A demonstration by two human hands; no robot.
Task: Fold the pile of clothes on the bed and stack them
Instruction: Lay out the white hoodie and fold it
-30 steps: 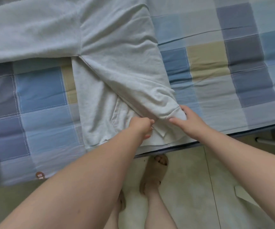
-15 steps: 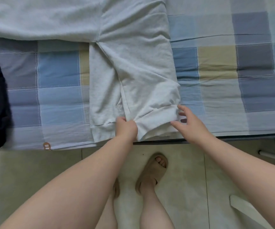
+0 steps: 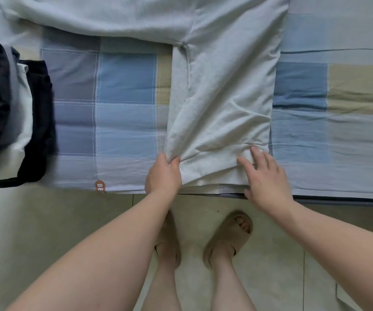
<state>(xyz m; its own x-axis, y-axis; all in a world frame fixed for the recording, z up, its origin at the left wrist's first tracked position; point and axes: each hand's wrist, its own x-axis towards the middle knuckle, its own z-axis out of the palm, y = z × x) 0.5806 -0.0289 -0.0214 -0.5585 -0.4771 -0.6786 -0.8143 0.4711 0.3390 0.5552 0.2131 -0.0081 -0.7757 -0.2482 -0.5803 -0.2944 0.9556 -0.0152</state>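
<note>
— Grey garment [image 3: 221,104], where?
— Spread flat across the checked bed [image 3: 125,86], one folded part reaching down to the near edge.
— And left hand [image 3: 163,173]?
— Pinching a fold of cloth at the left end of the hem [image 3: 212,171], thumb and fingers curled round it.
— And right hand [image 3: 266,178]?
— Fingers straight and spread, pressing flat on the hem, gripping nothing.
— Elsewhere?
— Far left on the bed, pile [image 3: 6,104] of dark and pale clothes, well apart from the garment. Below, sandals [image 3: 228,239] on tiled floor [image 3: 46,221].
</note>
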